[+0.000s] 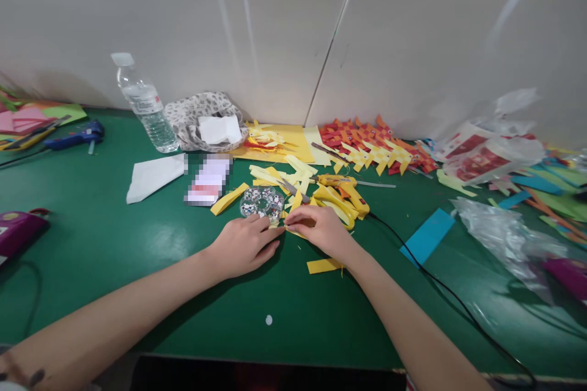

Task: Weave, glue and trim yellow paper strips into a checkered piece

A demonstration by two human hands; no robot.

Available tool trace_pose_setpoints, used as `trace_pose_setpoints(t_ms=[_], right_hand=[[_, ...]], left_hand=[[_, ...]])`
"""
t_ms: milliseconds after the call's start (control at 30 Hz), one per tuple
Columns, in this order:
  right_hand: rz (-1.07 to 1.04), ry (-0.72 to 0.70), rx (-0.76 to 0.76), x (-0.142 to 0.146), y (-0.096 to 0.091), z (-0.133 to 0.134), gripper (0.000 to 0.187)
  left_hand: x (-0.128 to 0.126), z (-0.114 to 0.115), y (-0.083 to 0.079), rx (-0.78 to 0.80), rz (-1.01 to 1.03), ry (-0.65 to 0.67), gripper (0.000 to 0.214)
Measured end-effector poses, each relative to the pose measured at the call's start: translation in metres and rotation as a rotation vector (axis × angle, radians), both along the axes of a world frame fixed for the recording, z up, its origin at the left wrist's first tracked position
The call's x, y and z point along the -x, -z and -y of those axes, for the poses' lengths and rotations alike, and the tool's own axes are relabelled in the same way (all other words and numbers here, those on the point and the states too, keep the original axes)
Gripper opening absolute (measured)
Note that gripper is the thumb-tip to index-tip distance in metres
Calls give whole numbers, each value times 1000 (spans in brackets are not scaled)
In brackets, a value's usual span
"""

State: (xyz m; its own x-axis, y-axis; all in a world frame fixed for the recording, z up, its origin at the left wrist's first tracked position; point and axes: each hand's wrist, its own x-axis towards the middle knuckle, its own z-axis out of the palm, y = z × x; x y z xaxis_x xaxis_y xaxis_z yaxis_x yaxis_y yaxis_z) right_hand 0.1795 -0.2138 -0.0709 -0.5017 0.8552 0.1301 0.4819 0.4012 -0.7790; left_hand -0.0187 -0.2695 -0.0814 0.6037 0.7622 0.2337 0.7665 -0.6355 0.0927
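My left hand point(247, 245) lies low over the green table, fingers stretched out, its fingertips beside a round clear case point(250, 195) of small black-and-white pieces that look like googly eyes. My right hand point(323, 229) has thumb and fingers pinched on a small yellow paper strip point(293, 232), partly hidden by the fingers. The two hands' index fingertips almost meet there. Just beyond the right hand are yellow-handled scissors point(332, 203) and a yellow glue gun point(346, 184) with a glue stick in its back. Pale and yellow paper strips point(300, 172) lie around the scissors.
Behind stand a water bottle point(145, 104), a patterned cloth pouch point(183, 119) and folded red-orange paper pieces point(353, 134). A phone point(208, 180) lies left. A black cable point(431, 278) crosses the right side, near a blue paper strip point(428, 235) and a clear plastic bag point(504, 238).
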Motion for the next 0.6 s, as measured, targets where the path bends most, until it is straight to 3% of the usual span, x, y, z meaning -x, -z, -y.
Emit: trace_pose_setpoints(t_ms=[600], right_hand=[[46, -51, -85, 0, -2, 0, 19]], left_hand=[[1, -1, -1, -13, -20, 21, 34]])
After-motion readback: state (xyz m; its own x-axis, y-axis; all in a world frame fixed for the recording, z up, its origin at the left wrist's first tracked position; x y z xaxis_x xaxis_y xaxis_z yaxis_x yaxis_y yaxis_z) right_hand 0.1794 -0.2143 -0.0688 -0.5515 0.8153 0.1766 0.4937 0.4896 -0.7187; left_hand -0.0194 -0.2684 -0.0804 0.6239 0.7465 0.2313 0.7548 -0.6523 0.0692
